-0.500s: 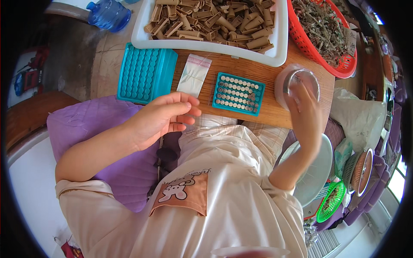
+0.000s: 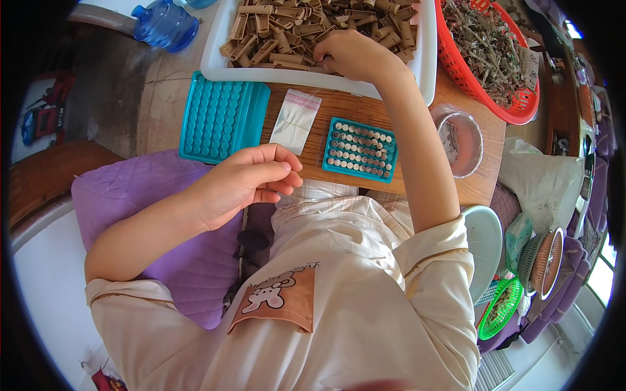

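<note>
My right hand (image 2: 357, 55) reaches into the front of the white tub (image 2: 313, 77), among the tan half-tube pieces (image 2: 306, 29). Its fingers are curled down at the pieces, and whatever they grip is hidden. My left hand (image 2: 257, 179) hovers before the table's front edge, fingers loosely bent and apart, with nothing visible in them. Near it lies a clear zip bag (image 2: 295, 120) with something pale inside. Below my right forearm a small teal tray (image 2: 358, 174) holds rows of small round pale and greyish pieces. A clear round tub (image 2: 466, 146) stands to its right.
A teal rack (image 2: 218, 120) with rows of round teal wells or caps stands at the table's left. A red basket (image 2: 453, 65) of dried brown plant-like matter is at the far right. A blue water bottle (image 2: 166, 29) stands far left; a purple cushion (image 2: 137, 189) lies beside me.
My right hand has left the clear round tub and moved forward and left into the white tub of tan pieces. My left hand has stayed almost in place.
</note>
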`<state>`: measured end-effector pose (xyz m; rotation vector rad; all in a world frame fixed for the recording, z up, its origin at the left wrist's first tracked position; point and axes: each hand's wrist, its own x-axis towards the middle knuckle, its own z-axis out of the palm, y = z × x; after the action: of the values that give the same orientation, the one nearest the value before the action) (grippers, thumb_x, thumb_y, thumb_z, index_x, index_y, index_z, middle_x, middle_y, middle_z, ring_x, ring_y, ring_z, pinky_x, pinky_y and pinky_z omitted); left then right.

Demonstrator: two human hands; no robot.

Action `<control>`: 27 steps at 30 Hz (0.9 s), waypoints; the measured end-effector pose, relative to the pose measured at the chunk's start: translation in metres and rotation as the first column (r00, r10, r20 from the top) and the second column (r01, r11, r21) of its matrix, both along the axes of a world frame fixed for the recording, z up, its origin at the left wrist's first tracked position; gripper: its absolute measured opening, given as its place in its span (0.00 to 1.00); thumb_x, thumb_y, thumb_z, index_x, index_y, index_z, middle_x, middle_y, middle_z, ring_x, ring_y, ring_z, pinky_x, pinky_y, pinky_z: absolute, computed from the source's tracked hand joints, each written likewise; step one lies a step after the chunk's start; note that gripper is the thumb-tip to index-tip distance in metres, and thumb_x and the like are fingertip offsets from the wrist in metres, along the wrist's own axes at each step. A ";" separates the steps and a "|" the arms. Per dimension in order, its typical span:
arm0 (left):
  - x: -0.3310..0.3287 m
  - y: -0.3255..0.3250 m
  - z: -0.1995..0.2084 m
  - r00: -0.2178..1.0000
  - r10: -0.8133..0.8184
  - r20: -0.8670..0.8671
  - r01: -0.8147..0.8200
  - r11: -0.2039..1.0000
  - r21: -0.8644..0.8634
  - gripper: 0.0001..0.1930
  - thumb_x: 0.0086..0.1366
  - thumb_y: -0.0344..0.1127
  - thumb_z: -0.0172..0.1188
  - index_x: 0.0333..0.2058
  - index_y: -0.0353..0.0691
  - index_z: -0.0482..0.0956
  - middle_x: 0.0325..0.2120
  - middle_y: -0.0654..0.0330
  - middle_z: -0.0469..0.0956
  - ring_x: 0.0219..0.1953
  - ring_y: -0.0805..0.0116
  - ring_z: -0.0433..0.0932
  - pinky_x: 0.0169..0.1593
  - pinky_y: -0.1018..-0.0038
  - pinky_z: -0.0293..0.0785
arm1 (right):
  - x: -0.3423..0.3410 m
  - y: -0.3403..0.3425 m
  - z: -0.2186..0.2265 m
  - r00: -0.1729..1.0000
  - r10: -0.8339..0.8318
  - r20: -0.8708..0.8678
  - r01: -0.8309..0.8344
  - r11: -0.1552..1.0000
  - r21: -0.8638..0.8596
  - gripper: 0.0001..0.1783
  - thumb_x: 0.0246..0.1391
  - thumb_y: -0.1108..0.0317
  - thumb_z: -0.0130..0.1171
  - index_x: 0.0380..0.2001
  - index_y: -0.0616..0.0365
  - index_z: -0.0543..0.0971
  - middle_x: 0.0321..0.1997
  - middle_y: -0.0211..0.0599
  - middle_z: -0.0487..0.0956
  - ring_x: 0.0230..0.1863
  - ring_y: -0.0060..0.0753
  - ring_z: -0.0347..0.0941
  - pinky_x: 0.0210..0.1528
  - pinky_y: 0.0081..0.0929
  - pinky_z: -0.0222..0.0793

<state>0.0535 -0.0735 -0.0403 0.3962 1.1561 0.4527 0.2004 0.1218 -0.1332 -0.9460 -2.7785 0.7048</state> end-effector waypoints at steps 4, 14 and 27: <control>-0.001 0.001 0.000 1.000 -0.002 -0.025 0.002 1.000 0.000 0.07 0.60 0.37 0.47 0.35 0.44 0.70 0.31 0.68 0.72 0.32 0.83 0.68 0.36 0.84 0.65 | -0.001 -0.003 0.005 0.998 -0.036 0.057 0.038 0.999 -0.031 0.07 0.44 0.73 0.50 0.29 0.59 0.75 0.31 0.41 0.75 0.33 0.41 0.72 0.35 0.34 0.67; 0.003 0.004 0.003 0.998 0.021 -0.055 -0.018 0.999 0.049 0.06 0.59 0.36 0.47 0.35 0.45 0.68 0.30 0.68 0.71 0.32 0.81 0.68 0.35 0.84 0.62 | 0.009 0.000 -0.004 0.943 -0.065 -0.325 0.099 0.991 0.091 0.08 0.50 0.72 0.45 0.32 0.58 0.73 0.27 0.44 0.75 0.30 0.48 0.70 0.33 0.36 0.65; 0.009 -0.002 0.006 0.929 0.350 0.124 -0.368 0.826 0.427 0.22 0.63 0.41 0.45 0.53 0.39 0.57 0.48 0.59 0.64 0.46 0.70 0.69 0.48 0.73 0.69 | -0.015 -0.141 0.077 0.598 -0.510 -0.618 0.048 0.793 -0.608 0.10 0.42 0.73 0.54 0.28 0.64 0.66 0.23 0.47 0.73 0.25 0.47 0.71 0.26 0.34 0.67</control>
<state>0.0620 -0.0756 -0.0340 0.5633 1.0845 1.0664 0.1852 -0.0192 -0.0561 -0.8564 -1.6267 1.4583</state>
